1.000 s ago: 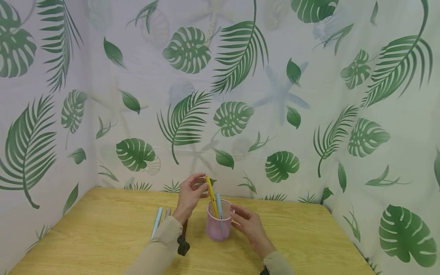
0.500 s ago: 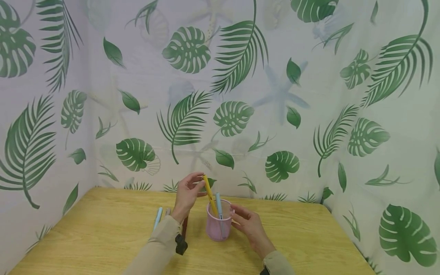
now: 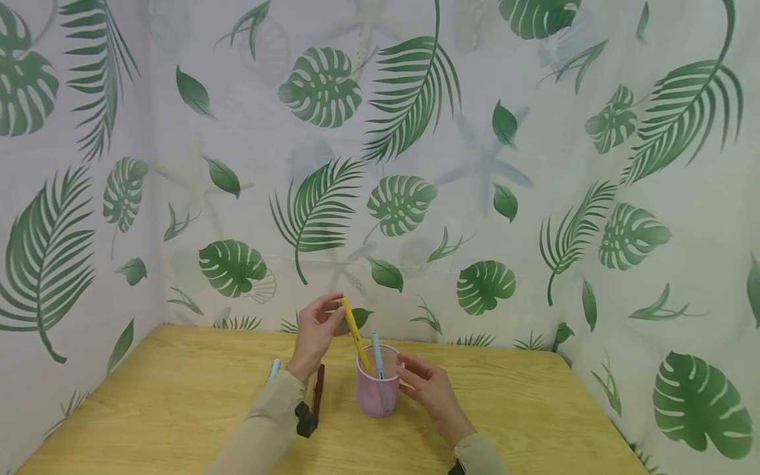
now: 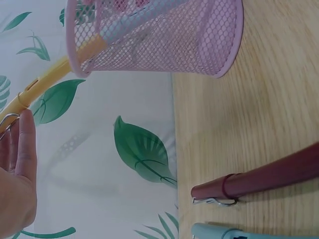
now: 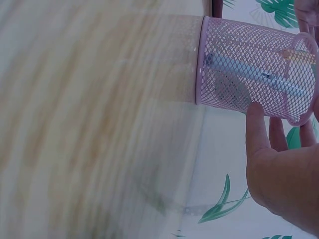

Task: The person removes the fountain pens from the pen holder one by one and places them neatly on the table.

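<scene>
My left hand [image 3: 315, 335] pinches the upper end of a yellow pen [image 3: 355, 330] between thumb and fingertips. That pen leans left over the rim of a pink mesh pen holder [image 3: 377, 398], its lower part inside. A light blue pen [image 3: 377, 353] stands in the same holder. On the holder's right side, my right hand [image 3: 436, 396] steadies it near the rim; in the right wrist view one digit lies on the near mesh and other fingers reach behind. The left wrist view shows the yellow pen's wire clip [image 4: 9, 117] by the fingertips.
A dark red pen [image 3: 318, 389] lies on the wooden table [image 3: 534, 422] left of the holder. Another light blue pen [image 3: 274, 369] lies further left, partly hidden by my left sleeve. A leaf-patterned cloth [image 3: 415, 132] hangs behind the table.
My left hand has moved left and slightly up, and the yellow pen tilts further left. The right hand and the pen holder look unmoved.
</scene>
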`<state>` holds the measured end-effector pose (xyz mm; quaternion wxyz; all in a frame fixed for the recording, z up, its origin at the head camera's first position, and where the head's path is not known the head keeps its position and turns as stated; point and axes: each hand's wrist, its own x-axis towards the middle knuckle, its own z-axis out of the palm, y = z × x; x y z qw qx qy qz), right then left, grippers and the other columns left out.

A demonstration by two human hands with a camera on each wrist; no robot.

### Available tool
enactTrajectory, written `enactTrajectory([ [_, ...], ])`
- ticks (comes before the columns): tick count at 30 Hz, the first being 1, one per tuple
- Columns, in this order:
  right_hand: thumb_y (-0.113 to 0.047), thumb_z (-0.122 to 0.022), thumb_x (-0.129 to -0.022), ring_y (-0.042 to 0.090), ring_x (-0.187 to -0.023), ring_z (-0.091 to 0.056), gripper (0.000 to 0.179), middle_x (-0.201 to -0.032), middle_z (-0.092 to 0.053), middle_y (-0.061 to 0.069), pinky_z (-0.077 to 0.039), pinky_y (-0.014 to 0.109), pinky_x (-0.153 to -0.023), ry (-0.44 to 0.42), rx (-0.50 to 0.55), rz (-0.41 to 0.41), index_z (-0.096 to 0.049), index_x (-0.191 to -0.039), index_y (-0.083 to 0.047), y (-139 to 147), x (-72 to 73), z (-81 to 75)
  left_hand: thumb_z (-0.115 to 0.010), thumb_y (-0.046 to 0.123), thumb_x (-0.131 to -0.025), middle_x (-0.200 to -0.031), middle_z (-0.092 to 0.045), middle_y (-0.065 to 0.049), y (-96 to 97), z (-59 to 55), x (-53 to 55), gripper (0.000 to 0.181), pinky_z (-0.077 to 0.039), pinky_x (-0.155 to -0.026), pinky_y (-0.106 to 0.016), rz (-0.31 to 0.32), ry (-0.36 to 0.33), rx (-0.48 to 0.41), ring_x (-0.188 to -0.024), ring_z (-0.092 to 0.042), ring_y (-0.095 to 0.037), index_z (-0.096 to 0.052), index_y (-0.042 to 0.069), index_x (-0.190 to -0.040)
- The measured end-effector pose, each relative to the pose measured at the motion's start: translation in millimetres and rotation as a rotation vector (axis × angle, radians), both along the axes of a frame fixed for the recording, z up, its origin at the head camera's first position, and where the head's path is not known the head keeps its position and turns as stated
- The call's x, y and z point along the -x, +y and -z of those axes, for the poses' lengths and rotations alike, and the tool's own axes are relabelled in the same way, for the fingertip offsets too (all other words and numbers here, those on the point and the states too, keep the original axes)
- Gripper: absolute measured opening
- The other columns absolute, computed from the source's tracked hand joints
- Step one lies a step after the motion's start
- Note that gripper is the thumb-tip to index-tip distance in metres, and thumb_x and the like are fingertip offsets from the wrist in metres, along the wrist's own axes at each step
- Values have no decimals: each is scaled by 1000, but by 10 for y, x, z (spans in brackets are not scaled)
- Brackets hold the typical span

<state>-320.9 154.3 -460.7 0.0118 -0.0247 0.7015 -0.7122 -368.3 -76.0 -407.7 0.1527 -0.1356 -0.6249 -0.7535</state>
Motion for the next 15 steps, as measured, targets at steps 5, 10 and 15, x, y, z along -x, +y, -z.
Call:
enactTrajectory([
  [5,-15,-66,-94,15,-106,-62,41,-130,-59,17,-54,41,-95,2,5,-2,-59,-132,1,-4,0,-4,-63,-2,-93,-113,-61,-22,-57,-55,-16,34,-58,-80,-52,-5,-6,-13,-91,-68,-25,-62,4,-126],
  [10,-14,-66,-94,15,-107,-62,41,-129,-60,17,-55,40,-94,10,11,1,-59,-131,1,-3,5,4,-64,-2,-92,-109,-63,-17,-112,-75,-5,35,-59,-77,-48,-32,-11,-27,-87,-68,-19,-63,5,-126],
  [15,-15,-67,-94,16,-107,-63,42,-130,-59,18,-55,40,-94,9,10,0,-59,-131,2,-8,-6,-10,-64,-2,-92,-107,-63,-12,-166,-78,-16,35,-60,-76,-43,-43,-15,-57,-86,-68,-16,-62,6,-126],
])
